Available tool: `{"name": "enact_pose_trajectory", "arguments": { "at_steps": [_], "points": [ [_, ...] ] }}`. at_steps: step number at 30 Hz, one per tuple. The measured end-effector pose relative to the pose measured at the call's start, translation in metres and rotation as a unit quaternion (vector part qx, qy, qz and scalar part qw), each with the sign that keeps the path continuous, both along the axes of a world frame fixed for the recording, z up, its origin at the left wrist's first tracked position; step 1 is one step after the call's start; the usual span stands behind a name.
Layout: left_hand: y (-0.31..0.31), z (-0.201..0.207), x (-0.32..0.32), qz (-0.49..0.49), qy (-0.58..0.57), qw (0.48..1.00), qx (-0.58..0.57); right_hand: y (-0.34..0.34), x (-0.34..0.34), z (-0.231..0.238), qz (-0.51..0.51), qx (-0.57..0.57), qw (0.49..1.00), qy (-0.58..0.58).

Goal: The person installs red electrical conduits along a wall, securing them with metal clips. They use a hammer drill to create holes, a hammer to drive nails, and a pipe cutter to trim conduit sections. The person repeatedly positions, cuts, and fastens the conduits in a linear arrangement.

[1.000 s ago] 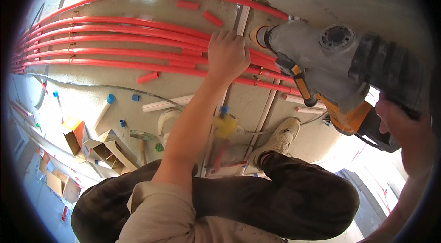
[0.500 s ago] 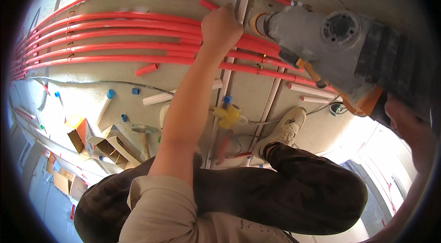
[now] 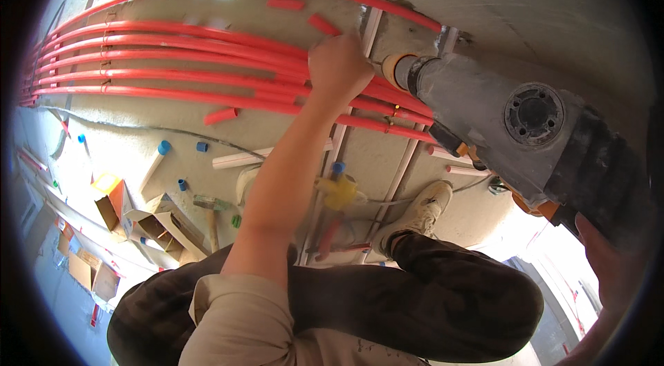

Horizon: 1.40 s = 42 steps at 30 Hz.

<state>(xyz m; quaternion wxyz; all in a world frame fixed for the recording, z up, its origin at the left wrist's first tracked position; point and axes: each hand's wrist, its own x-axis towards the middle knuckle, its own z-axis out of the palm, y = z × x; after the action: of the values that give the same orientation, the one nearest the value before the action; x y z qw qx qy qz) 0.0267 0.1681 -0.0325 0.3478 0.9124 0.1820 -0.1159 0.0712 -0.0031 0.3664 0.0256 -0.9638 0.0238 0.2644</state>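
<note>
To handle the heavy grey-and-black power drill with an orange collar [image 3: 477, 99] well, I judge I should bear its weight from the rear and keep its nose steady while my bare left hand [image 3: 339, 67] is this near; my finger is best kept off any trigger while skin is close to the thin grey shaft [image 3: 377, 65] at the collar; I would also keep the body from knocking the long red plastic pipes [image 3: 200, 75], which look easy to scuff.

The drill hangs at the right end of those pipes, near where the floor [image 3: 232, 183] meets the foot of the rough grey wall [image 3: 553, 10]; its nose points left, its tail slants down to my right; its body hides part of the floor's edge there.

My left forearm [image 3: 294, 155] rises from the lower edge of view, out of a beige sleeve [image 3: 242, 314], elbow bent, and crosses above the pipes; that hand is curled, knuckles up, just beside the collar; its fingertips are hidden, so I cannot tell whether they close on the shaft. My right hand [image 3: 600, 262] is wrapped at the drill's dark rear end, bearing it, the arm coming up along the right rim; most of its fingers are out of sight behind the casing.
</note>
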Motion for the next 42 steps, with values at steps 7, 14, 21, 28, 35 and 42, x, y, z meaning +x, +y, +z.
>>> {"name": "enact_pose_trajectory", "arguments": {
  "at_steps": [7,14,21,28,35,42],
  "points": [
    [-0.008,-0.003,-0.001,0.004,-0.016,0.999,0.041,0.004,-0.006,0.011,0.011,-0.001,1.0,-0.015],
    [-0.014,-0.014,-0.004,0.012,-0.077,0.995,0.06,0.021,0.0,-0.002,0.072,0.002,0.997,-0.003],
    [-0.014,-0.018,-0.004,0.023,-0.111,0.989,0.091,0.04,0.006,-0.01,0.131,-0.015,0.991,0.009],
    [-0.013,-0.022,-0.003,0.031,-0.111,0.991,0.066,0.057,0.008,-0.007,0.158,-0.04,0.986,0.021],
    [-0.011,-0.02,-0.005,0.037,-0.131,0.989,0.059,0.081,0.009,-0.006,0.194,-0.085,0.976,0.053],
    [-0.012,-0.019,-0.004,0.044,-0.113,0.992,0.04,0.108,0.01,-0.011,0.141,-0.117,0.968,0.169]
  ]
}}
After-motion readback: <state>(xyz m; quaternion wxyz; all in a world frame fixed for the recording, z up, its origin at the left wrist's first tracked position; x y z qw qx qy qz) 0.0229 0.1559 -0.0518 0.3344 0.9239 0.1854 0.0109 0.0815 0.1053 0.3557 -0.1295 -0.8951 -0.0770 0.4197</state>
